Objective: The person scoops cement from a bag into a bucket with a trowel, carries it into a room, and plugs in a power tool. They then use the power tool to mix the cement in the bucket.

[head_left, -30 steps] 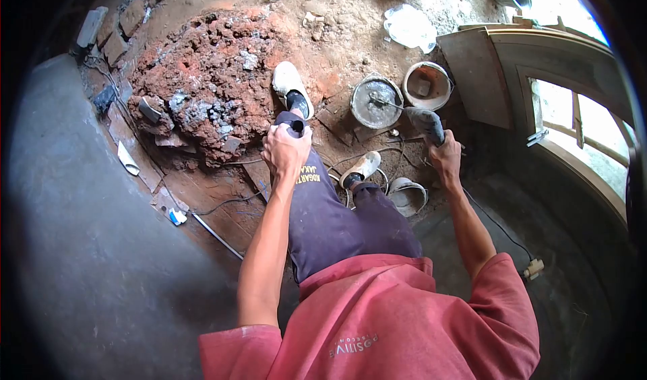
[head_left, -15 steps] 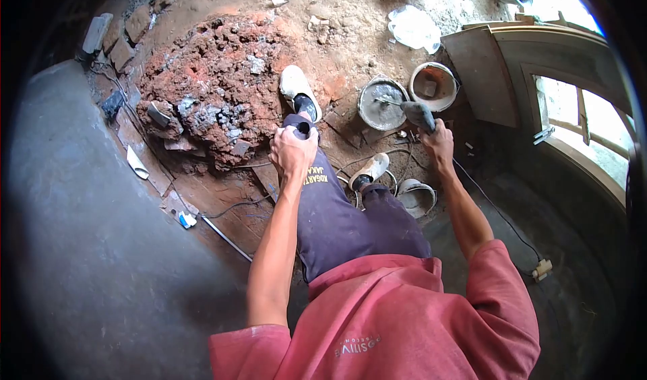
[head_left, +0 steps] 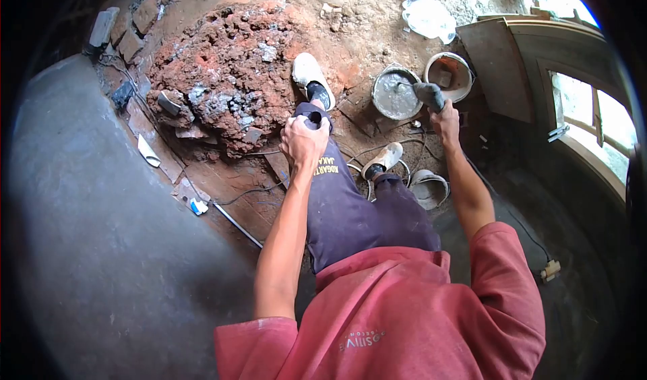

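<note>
my right hand (head_left: 446, 122): gripping drill (head_left: 429, 96)
left hand (head_left: 304, 141): on leg (head_left: 340, 201), can't tell grip
bucket (head_left: 375, 102) beyond right: rod (head_left: 407, 84) best off sides

We're seeing matt, smooth-looking grey cement mix (head_left: 395, 97), rough, crumbly red-brown soil (head_left: 222, 77), soft matt cloth trousers (head_left: 357, 208), a faded cloth shirt (head_left: 418, 306) and matt wooden window framing (head_left: 593, 154).
</note>
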### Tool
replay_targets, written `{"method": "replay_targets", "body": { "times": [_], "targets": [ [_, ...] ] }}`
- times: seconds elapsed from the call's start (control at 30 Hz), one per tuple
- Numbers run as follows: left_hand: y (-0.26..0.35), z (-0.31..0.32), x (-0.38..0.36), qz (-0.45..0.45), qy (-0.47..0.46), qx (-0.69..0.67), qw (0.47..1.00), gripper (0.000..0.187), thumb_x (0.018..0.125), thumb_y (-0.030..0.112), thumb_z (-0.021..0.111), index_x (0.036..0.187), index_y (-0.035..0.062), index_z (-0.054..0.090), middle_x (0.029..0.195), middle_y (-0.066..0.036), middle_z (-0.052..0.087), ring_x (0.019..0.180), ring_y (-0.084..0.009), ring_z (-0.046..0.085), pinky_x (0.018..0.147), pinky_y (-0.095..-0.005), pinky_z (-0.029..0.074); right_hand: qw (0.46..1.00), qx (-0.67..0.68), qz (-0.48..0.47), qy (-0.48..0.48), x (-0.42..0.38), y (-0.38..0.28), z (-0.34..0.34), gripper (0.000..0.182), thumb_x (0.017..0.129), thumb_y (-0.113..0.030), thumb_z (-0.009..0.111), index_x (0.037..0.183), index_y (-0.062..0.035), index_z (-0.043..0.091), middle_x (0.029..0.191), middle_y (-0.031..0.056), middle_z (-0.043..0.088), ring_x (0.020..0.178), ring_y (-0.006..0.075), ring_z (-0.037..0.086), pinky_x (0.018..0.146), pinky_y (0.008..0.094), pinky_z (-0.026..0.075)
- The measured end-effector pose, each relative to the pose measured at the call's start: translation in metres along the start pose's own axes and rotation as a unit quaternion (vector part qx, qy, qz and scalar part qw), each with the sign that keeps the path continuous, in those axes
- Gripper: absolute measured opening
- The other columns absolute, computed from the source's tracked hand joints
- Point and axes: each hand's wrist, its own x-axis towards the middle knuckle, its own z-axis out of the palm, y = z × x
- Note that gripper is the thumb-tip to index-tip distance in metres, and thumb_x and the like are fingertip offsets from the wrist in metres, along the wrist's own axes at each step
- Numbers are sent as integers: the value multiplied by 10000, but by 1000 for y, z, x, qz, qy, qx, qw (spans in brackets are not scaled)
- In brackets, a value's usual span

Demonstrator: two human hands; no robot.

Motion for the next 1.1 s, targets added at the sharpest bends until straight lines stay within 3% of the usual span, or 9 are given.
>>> {"method": "replay_targets", "body": {
  "times": [0.17, 0.23, 0.27, 0.5, 0.53, 0.7, 0.77, 0.97, 1.1],
  "targets": [
    [-1, -8, 2, 2, -9, -14, 1000, 574, 750, 521, 733, 1049, 31, 719, 1099, -187, 671, 1042, -382, 648, 897, -493, 494, 998, 57, -35, 6, -8, 0, -17, 445, 802, -294, 777, 995, 23, 532, 847, 319, 654, 855, 509, 639, 707, 546, 505],
    [-2, -6, 2, 3, -4, -10, 1000, 581, 748, 521, 734, 1043, 21, 720, 1098, -191, 672, 1041, -378, 650, 892, -492, 497, 999, 25, 26, -15, -19, -7, -32, 513, 797, -340, 780, 1050, 21, 518, 876, 312, 672, 894, 497, 654, 761, 537, 517],
    [-3, -5, 0, 0, 0, -6, 1000, 579, 748, 523, 733, 1048, 27, 722, 1099, -187, 673, 1038, -377, 652, 890, -488, 499, 1000, 27, 4, -5, -26, -11, -39, 537, 797, -386, 791, 988, 19, 496, 870, 310, 672, 865, 501, 657, 731, 531, 523],
    [-8, -4, -1, -15, 5, -4, 1000, 521, 757, 532, 719, 998, 70, 738, 1089, -156, 678, 1026, -368, 652, 880, -495, 499, 997, 54, -40, 36, 5, 28, 27, 481, 783, -306, 770, 1023, 17, 507, 863, 317, 664, 847, 493, 663, 717, 538, 519],
    [-9, -4, -1, -10, 12, 3, 1000, 527, 760, 535, 719, 1004, 68, 736, 1086, -161, 678, 1023, -369, 653, 874, -484, 503, 996, 84, -13, 2, 0, 1, 9, 531, 803, -340, 787, 1072, 49, 547, 920, 318, 675, 913, 483, 662, 745, 521, 516],
    [-11, -7, 2, -21, -28, -9, 999, 539, 762, 537, 721, 1017, 61, 730, 1105, -159, 672, 1044, -368, 642, 895, -483, 492, 1000, 5, 19, -18, -33, -24, -24, 530, 813, -368, 778, 1049, 36, 528, 906, 323, 668, 907, 500, 652, 742, 536, 512],
    [-16, -2, 1, -4, 10, -17, 1000, 536, 762, 539, 722, 1001, 59, 731, 1102, -159, 674, 1031, -369, 649, 883, -488, 497, 1000, -3, 21, -19, -52, -31, -36, 411, 805, -256, 702, 1033, -2, 473, 877, 341, 651, 877, 538, 626, 734, 604, 490],
    [-14, 2, 4, -10, 5, -23, 1000, 525, 757, 531, 726, 984, 58, 737, 1097, -164, 675, 1019, -371, 651, 868, -489, 500, 999, 31, 28, 10, -29, 6, 22, 467, 834, -329, 740, 998, 19, 475, 882, 342, 651, 876, 528, 639, 725, 584, 499],
    [-15, -7, 0, -26, -30, -33, 999, 513, 761, 501, 717, 1001, 48, 726, 1128, -157, 660, 1063, -374, 621, 911, -494, 477, 994, 43, 77, -57, -55, -28, -23, 438, 821, -301, 742, 979, 5, 470, 850, 328, 651, 851, 528, 638, 714, 585, 490]
  ]
}}
